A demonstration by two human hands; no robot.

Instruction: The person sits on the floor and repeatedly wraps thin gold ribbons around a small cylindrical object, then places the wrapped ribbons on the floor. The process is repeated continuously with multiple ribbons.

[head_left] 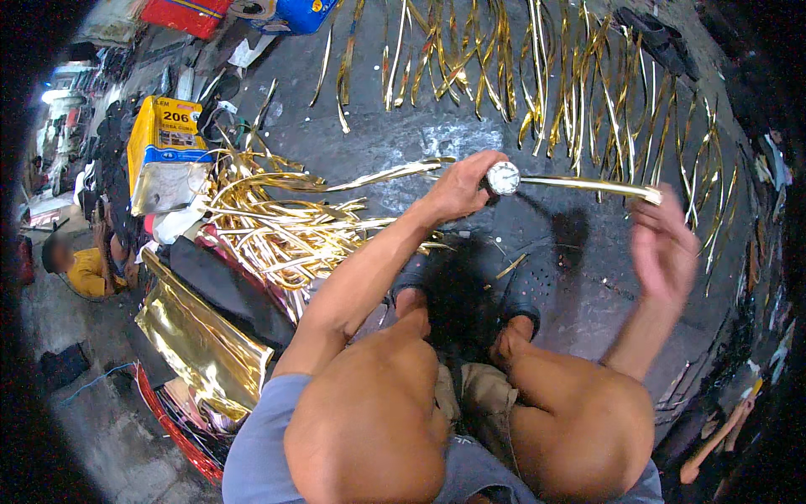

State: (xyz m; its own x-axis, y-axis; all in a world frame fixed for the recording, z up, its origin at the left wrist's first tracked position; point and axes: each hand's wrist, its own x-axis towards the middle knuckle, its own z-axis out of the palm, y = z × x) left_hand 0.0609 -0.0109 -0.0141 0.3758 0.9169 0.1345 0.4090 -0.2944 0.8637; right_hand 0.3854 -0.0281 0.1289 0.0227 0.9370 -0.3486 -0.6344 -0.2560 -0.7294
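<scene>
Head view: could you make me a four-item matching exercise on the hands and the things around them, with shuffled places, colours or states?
Column one
1. left hand
2. right hand
3. rectangular tin
4. wide gold sheet

Column two
A. at the right end of a straight gold strip
B. lower left of the picture
C. against a round silver-white object
D. yellow and blue

Pairs: 1-C, 2-A, 3-D, 4-B
</scene>
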